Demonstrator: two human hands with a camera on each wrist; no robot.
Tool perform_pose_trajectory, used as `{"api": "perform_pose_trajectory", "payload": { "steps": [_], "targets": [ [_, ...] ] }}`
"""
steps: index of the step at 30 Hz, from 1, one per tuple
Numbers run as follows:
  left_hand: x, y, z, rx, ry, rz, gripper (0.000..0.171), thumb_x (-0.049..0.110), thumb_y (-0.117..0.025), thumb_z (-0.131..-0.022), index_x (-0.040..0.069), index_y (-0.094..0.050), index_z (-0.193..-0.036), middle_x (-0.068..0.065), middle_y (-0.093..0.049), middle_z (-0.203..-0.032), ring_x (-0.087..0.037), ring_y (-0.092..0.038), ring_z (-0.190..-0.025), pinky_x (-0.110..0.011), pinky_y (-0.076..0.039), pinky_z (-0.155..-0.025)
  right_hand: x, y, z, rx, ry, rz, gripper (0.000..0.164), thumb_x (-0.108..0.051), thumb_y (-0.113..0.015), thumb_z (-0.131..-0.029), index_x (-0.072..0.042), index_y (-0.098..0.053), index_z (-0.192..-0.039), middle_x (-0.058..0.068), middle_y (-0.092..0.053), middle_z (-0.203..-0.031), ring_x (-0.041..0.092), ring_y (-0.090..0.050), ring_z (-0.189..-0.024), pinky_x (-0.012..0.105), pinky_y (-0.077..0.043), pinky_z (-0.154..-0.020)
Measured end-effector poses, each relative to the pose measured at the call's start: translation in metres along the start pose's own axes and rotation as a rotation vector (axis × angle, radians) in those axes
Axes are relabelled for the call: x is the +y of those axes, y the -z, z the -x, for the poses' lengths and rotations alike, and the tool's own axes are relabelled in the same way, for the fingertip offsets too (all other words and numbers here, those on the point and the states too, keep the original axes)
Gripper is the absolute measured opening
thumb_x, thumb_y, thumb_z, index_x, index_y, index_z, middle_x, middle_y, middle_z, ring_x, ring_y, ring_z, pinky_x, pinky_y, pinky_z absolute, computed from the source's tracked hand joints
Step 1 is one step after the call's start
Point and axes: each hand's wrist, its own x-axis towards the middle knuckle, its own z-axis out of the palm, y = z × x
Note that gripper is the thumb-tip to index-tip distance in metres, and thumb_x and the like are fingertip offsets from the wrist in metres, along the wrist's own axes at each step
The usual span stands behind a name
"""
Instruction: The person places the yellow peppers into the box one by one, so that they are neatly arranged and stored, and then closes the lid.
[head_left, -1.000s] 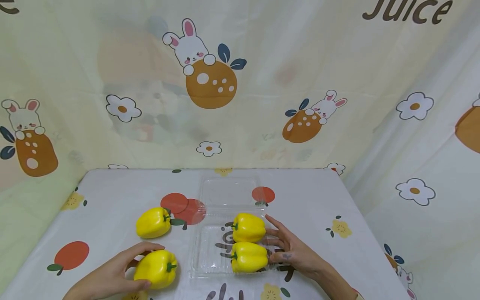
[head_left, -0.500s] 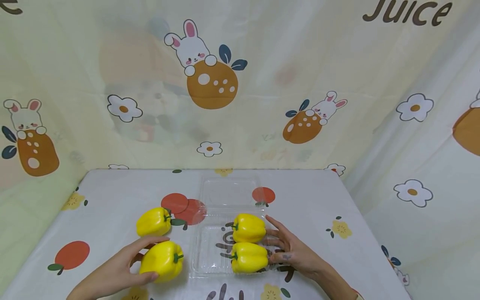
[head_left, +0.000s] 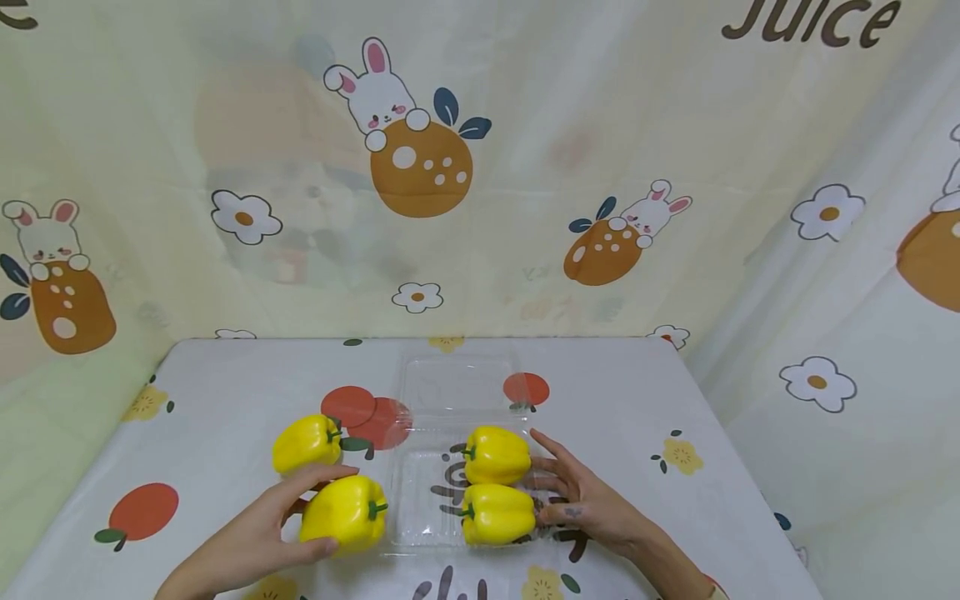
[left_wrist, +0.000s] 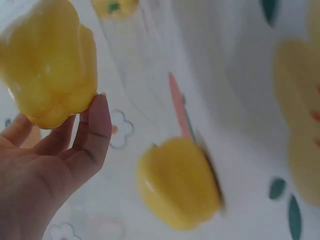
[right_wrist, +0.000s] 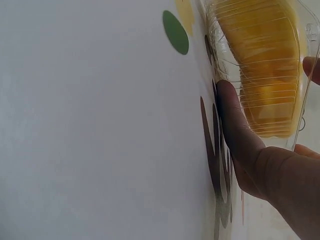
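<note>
Pepper, held point(head_left: 341, 518): yellow, lower left of centre in the frame, stem to the right, at the left edge of the container. Left grip point(head_left: 251, 533): curled round it, thumb below, fingers above, which probably leaves the stem end free. Contact with the counter point(head_left: 622, 417): cannot be told.

Container point(head_left: 423, 500): clear plastic, lower centre; lid point(head_left: 461, 383) laid back towards the top, presumably so the base lies open. Right grip point(head_left: 588, 504): spread against its right side, likely steadying so light a thing.

Upper boxed pepper point(head_left: 498, 456) and lower boxed pepper point(head_left: 498, 515): yellow, side by side in the container's right half, stems left; the close row probably limits rolling.

Loose pepper point(head_left: 306, 444): yellow, on its side, left of centre, apart from the container.
</note>
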Motion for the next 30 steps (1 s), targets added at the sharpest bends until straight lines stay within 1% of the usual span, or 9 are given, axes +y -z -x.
{"api": "perform_pose_trajectory", "payload": {
  "steps": [2, 11, 14, 15, 19, 21, 22, 24, 30],
  "targets": [
    [0.004, -0.003, -0.001, -0.012, -0.024, -0.010, 0.063, 0.036, -0.081, -0.093, 0.037, -0.052, -0.149, 0.002, -0.057, -0.155, 0.000, -0.051, -0.128, -0.025, -0.055, -0.092, 0.000, 0.000, 0.000, 0.000, 0.001, -0.002, 0.109, -0.012, -0.078, -0.091, -0.037, -0.009, -0.171, 0.023, -0.024, -0.173, 0.036, -0.046, -0.148, 0.059, -0.045, -0.119],
    [0.019, -0.009, -0.013, -0.079, 0.005, 0.003, 0.065, 0.041, -0.082, -0.091, 0.040, -0.053, -0.148, 0.008, -0.058, -0.152, -0.010, -0.054, -0.126, -0.027, -0.054, -0.094, 0.001, 0.000, -0.001, 0.000, 0.004, -0.021, 0.109, -0.011, -0.079, -0.090, -0.037, -0.010, -0.170, 0.022, -0.025, -0.173, 0.036, -0.045, -0.149, 0.050, -0.051, -0.116],
    [0.017, -0.011, -0.016, -0.077, -0.021, -0.007, 0.065, 0.041, -0.082, -0.091, 0.039, -0.053, -0.149, 0.010, -0.059, -0.151, -0.014, -0.055, -0.128, -0.027, -0.054, -0.094, 0.000, -0.001, -0.001, 0.003, 0.003, -0.021, 0.109, -0.011, -0.079, -0.090, -0.037, -0.010, -0.171, 0.022, -0.025, -0.173, 0.036, -0.045, -0.149, 0.049, -0.051, -0.115],
    [0.013, -0.012, -0.018, -0.076, -0.068, -0.016, 0.066, 0.038, -0.082, -0.091, 0.036, -0.052, -0.151, 0.009, -0.059, -0.151, -0.014, -0.055, -0.128, -0.026, -0.053, -0.092, 0.000, -0.001, -0.001, 0.004, 0.002, -0.021, 0.109, -0.010, -0.079, -0.090, -0.037, -0.010, -0.171, 0.022, -0.025, -0.173, 0.036, -0.045, -0.149, 0.049, -0.052, -0.115],
    [0.013, -0.014, -0.023, -0.092, -0.085, -0.012, 0.067, 0.039, -0.081, -0.093, 0.036, -0.051, -0.152, 0.010, -0.059, -0.150, -0.016, -0.056, -0.127, -0.027, -0.053, -0.093, -0.001, -0.001, -0.001, 0.006, 0.000, -0.025, 0.110, -0.010, -0.079, -0.090, -0.036, -0.010, -0.171, 0.023, -0.025, -0.173, 0.035, -0.045, -0.148, 0.047, -0.053, -0.114],
    [0.018, -0.016, -0.025, -0.101, -0.072, 0.000, 0.066, 0.040, -0.081, -0.092, 0.038, -0.051, -0.151, 0.010, -0.059, -0.150, -0.016, -0.056, -0.127, -0.027, -0.053, -0.094, -0.001, -0.001, -0.001, 0.009, -0.001, -0.023, 0.110, -0.010, -0.079, -0.089, -0.036, -0.010, -0.171, 0.023, -0.025, -0.173, 0.035, -0.045, -0.148, 0.046, -0.053, -0.114],
    [0.025, -0.016, -0.024, -0.107, -0.029, 0.013, 0.064, 0.043, -0.081, -0.092, 0.042, -0.052, -0.149, 0.012, -0.059, -0.149, -0.016, -0.055, -0.127, -0.029, -0.054, -0.096, -0.001, -0.001, -0.001, 0.010, -0.001, -0.022, 0.110, -0.010, -0.079, -0.089, -0.036, -0.010, -0.171, 0.023, -0.025, -0.173, 0.035, -0.046, -0.148, 0.046, -0.053, -0.114],
    [0.031, -0.018, -0.025, -0.115, -0.018, 0.024, 0.064, 0.043, -0.081, -0.092, 0.044, -0.052, -0.148, 0.013, -0.058, -0.149, -0.013, -0.055, -0.126, -0.028, -0.053, -0.097, -0.001, -0.001, -0.001, 0.011, 0.000, -0.018, 0.110, -0.010, -0.079, -0.089, -0.036, -0.010, -0.171, 0.023, -0.025, -0.172, 0.035, -0.046, -0.148, 0.046, -0.053, -0.114],
    [0.036, -0.025, -0.031, -0.119, -0.083, 0.021, 0.064, 0.042, -0.081, -0.092, 0.043, -0.051, -0.149, 0.015, -0.059, -0.147, -0.008, -0.055, -0.125, -0.027, -0.054, -0.099, -0.001, -0.002, -0.001, 0.016, -0.002, -0.019, 0.108, -0.010, -0.079, -0.089, -0.040, -0.014, -0.169, 0.022, -0.027, -0.171, 0.034, -0.046, -0.147, 0.046, -0.053, -0.113]
  ]
}}
